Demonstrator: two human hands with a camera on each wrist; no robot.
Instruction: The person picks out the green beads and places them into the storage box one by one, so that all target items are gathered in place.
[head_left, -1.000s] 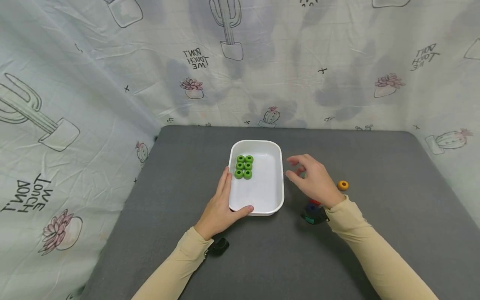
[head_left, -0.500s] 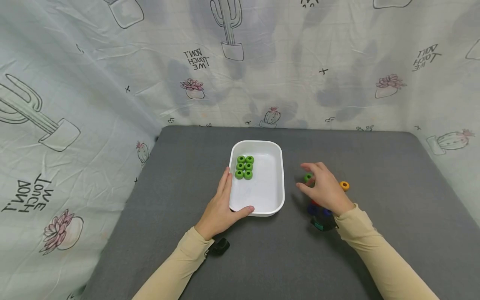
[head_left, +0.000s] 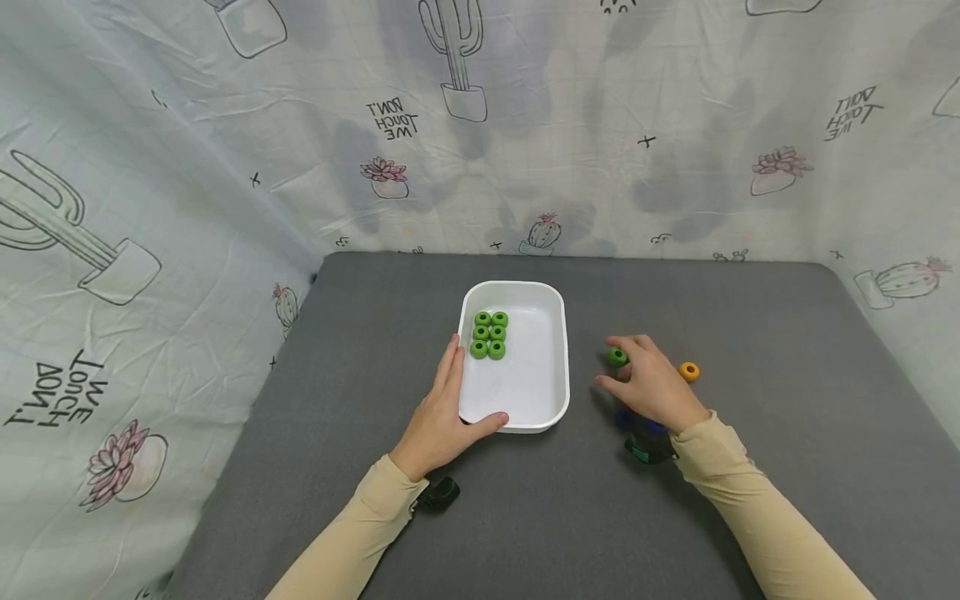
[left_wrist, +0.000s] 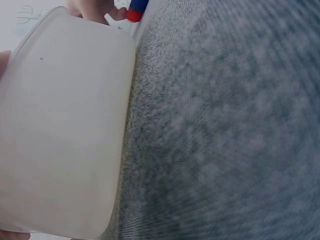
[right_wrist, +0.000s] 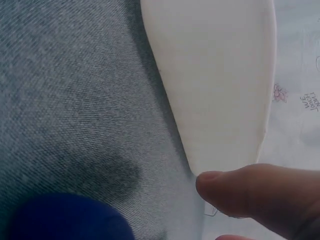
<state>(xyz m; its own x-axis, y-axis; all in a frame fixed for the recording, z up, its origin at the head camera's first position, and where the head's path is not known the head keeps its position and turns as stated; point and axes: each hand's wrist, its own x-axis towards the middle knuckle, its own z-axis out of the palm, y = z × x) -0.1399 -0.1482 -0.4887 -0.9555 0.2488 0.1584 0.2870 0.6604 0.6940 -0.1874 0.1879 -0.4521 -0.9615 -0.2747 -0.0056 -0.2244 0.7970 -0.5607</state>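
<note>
My left hand (head_left: 438, 421) rests on the near left corner of a white tray (head_left: 528, 400), its fingers along the left side and its thumb over the front rim. Inside the tray, several green beads (head_left: 497, 333) with dark centre holes sit in two columns. My right hand (head_left: 648, 379) is over the table right of the tray, a loose green bead (head_left: 617, 357) between its parted index finger and thumb. The thumb (right_wrist: 235, 192) also shows in the right wrist view, in front of the tray.
A yellow bead (head_left: 688, 372) lies just right of my right hand. Blue beads (head_left: 624, 419) sit beneath that wrist, one (right_wrist: 70, 220) large in the right wrist view. The left wrist view shows a red bead (left_wrist: 133, 15) there. A patterned curtain (head_left: 570, 150) hangs behind the grey table.
My right hand has moved right, away from the tray, and come down around the loose green bead. The left hand and the tray have stayed put.
</note>
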